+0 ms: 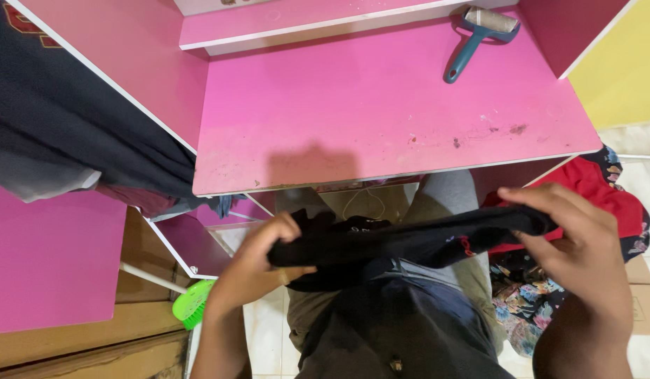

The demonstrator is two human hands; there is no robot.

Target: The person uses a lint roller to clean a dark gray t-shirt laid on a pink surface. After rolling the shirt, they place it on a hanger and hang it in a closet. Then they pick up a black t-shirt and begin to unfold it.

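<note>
Below pink surface [381, 105] edge, over lap: left hand [258, 260] and right hand [578, 245] each clamp end of black garment [409, 242], stretched. Sagging middle likely slips, bunches if either grip loosens.

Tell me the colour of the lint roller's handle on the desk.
Teal; the lint roller lies at the back right of the pink desk, clearest in the head view.

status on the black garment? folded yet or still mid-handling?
Mid-handling. Done: nothing folded lies on the pink desk, which holds only a lint roller. In hand: the left hand and right hand grip opposite ends of the black garment, stretched over the lap. Left: the garment is not set down; more clothes lie at right.
</note>
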